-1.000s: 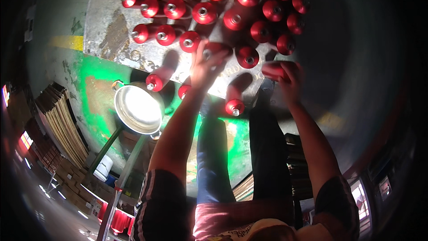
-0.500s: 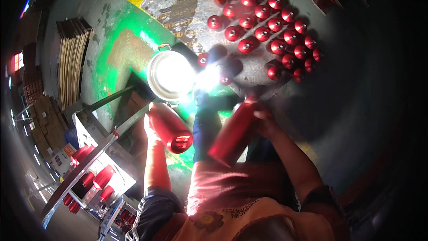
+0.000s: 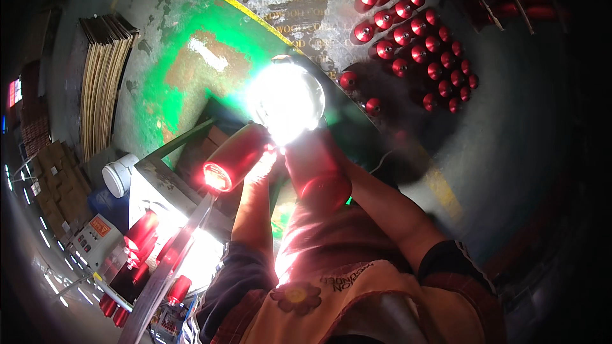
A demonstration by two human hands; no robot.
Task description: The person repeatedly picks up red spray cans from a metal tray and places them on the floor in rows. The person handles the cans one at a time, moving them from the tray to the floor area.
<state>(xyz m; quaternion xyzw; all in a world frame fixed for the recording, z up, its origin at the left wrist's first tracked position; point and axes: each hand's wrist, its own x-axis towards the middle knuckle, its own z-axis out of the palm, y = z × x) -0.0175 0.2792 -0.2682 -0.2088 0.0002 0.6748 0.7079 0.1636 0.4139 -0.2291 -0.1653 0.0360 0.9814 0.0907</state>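
Note:
My left hand [image 3: 262,164] is closed around a red metal cylinder [image 3: 233,158], which tilts with its open-looking, rimmed base toward me on the left. A second red metal cylinder [image 3: 317,171] is in my right hand [image 3: 339,158], whose fingers are mostly hidden behind it. The far ends of both cylinders come close to a round metal pot [image 3: 317,92] on the floor. Strong glare fills the pot and hides its contents, and I cannot tell whether either cylinder touches it.
Several red cylinders [image 3: 419,54] stand upright on a board [image 3: 306,9] at the far right; two stand apart nearer the pot. On the left are a lit work table with a metal rail [image 3: 162,274], a white bucket [image 3: 119,175], stacked cardboard sheets [image 3: 102,89] and a control box [image 3: 95,236].
Both cylinders have moved, with their far ends now together by the pot. The right cylinder has swung left and more upright. The whole view has shifted, so the surroundings sit farther right.

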